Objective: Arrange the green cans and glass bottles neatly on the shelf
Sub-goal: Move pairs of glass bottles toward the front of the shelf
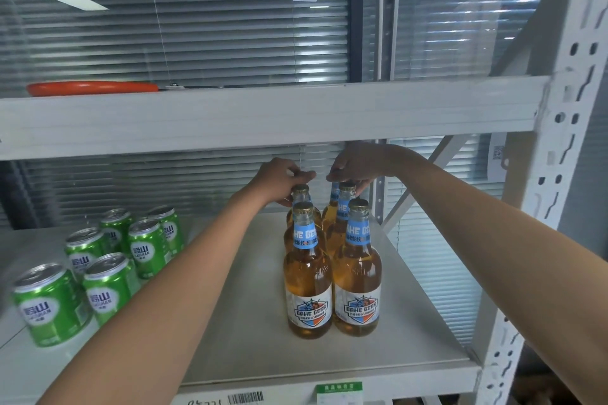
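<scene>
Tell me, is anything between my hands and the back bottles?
Nothing visible. The left hand already grips the back left bottle at its neck, and the right hand holds the top of the back right bottle. The two front bottles stand nearer you, below your arms.

Upright amber bottles (pixel 332 273) beside green cans (pixel 108 266)

Bare shelf board (pixel 404 332) lies open right of the beer bottles (pixel 332 273); green cans (pixel 108 260) crowd the left, upper shelf beam (pixel 263 115) caps headroom
</scene>
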